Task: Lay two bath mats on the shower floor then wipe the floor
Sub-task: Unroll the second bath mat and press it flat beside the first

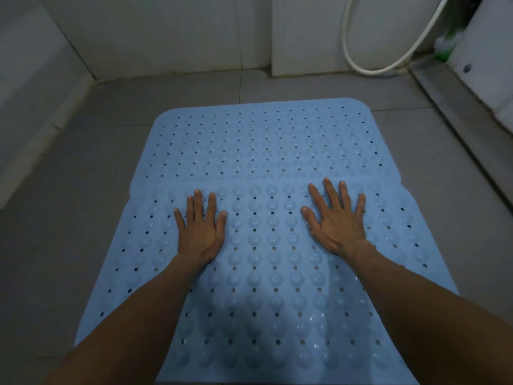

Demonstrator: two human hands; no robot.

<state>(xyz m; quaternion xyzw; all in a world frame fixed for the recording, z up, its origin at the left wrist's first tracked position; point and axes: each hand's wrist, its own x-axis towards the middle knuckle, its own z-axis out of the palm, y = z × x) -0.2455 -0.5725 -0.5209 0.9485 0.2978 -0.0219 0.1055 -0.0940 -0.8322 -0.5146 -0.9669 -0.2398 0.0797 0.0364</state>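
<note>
Both pale blue perforated rubber bath mats lie on the grey tiled shower floor (69,190): the far mat (263,140) flat, the near mat (277,273) overlapping its edge. The left hand (198,232) and right hand (337,220) press the near mat, each grip flat, fingers spread, holding nothing. Laying looks nearly done; wiping remains, and no cloth is visible.

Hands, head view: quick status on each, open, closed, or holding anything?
Left hand: open, fingers spread, pressing flat on the near blue mat.
Right hand: open, fingers spread, pressing flat on the same mat.
</note>
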